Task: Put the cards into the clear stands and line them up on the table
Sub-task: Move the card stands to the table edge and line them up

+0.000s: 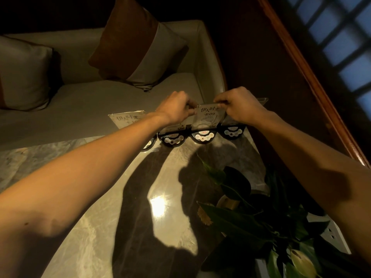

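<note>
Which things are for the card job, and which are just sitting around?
For the job: the card held by the left hand and right hand; the card stand at left; the black bases; the table.

Just sitting around: the plant, cushions, sofa, window.

A row of round call-button bases (202, 136) lies along the far edge of the table (104, 207), card stands above them. The card in its stand (207, 115) sits between both hands; another stand (126, 119) is left. A potted plant (251, 213) occupies the near right corner. A sofa (90, 97) with cushions lies beyond.
</note>
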Action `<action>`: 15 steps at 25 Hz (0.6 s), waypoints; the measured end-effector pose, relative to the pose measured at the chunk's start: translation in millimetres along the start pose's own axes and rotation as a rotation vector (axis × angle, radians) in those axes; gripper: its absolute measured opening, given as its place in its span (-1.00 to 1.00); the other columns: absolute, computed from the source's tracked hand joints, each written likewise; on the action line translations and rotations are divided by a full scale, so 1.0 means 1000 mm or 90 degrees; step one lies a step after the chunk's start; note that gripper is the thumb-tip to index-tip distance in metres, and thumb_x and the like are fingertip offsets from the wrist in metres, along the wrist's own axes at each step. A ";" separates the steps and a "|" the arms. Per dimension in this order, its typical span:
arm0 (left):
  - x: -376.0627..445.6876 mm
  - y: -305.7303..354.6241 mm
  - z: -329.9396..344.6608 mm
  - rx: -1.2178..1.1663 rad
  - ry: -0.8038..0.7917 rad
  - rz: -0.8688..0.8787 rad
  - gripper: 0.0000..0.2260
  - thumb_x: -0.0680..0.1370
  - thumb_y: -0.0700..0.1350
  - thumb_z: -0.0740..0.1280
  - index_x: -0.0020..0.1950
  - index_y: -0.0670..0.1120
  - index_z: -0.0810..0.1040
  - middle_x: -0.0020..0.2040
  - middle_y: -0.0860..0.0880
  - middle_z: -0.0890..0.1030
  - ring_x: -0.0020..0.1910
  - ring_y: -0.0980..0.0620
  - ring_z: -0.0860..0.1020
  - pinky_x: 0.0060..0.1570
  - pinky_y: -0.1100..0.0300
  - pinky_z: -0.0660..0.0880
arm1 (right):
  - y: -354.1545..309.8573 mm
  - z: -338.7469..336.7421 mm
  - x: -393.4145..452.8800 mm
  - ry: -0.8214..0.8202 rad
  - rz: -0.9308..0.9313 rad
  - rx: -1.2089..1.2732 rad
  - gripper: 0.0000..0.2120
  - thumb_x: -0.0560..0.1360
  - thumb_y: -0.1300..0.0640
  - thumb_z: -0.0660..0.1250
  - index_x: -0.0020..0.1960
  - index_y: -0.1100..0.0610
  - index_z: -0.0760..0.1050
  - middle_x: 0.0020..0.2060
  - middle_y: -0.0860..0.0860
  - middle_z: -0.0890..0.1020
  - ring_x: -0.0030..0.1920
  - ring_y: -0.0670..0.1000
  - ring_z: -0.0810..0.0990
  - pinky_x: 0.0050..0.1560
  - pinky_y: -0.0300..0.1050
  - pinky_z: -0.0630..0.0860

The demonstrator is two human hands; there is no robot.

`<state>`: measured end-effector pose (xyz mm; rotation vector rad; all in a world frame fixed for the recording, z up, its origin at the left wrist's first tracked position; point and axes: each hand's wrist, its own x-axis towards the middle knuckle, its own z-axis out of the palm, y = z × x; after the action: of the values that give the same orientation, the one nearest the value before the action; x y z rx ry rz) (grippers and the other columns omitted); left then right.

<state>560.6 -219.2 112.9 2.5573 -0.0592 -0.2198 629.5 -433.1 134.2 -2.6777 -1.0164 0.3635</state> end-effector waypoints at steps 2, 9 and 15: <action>0.002 0.003 0.002 0.003 0.005 0.003 -0.79 0.58 -0.06 0.41 0.19 -0.02 0.68 0.13 0.01 0.71 0.11 0.04 0.63 0.07 0.21 0.49 | 0.001 0.001 0.000 -0.001 0.001 0.000 -0.74 0.63 0.22 0.28 0.29 0.12 0.57 0.21 0.10 0.66 0.25 0.07 0.61 0.12 -0.18 0.53; 0.005 0.002 0.004 -0.006 0.015 0.000 -0.81 0.59 -0.08 0.40 0.18 -0.03 0.68 0.11 -0.02 0.71 0.08 0.05 0.63 0.01 0.25 0.45 | 0.003 0.004 -0.004 0.039 -0.017 0.031 -0.78 0.62 0.22 0.30 0.23 0.12 0.61 0.12 0.09 0.70 0.14 0.04 0.66 0.09 -0.07 0.64; 0.008 0.001 0.004 0.004 -0.002 -0.012 -0.76 0.55 -0.06 0.43 0.21 -0.03 0.66 0.12 0.00 0.70 0.05 0.07 0.62 0.06 0.15 0.55 | 0.001 -0.002 -0.007 -0.021 0.017 0.037 -0.61 0.61 0.15 0.32 0.43 0.11 0.46 0.30 0.10 0.61 0.31 0.08 0.58 0.24 -0.03 0.57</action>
<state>567.2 -223.0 108.7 2.5650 -0.0372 -0.2316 626.1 -438.9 136.9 -2.6443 -0.9656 0.4371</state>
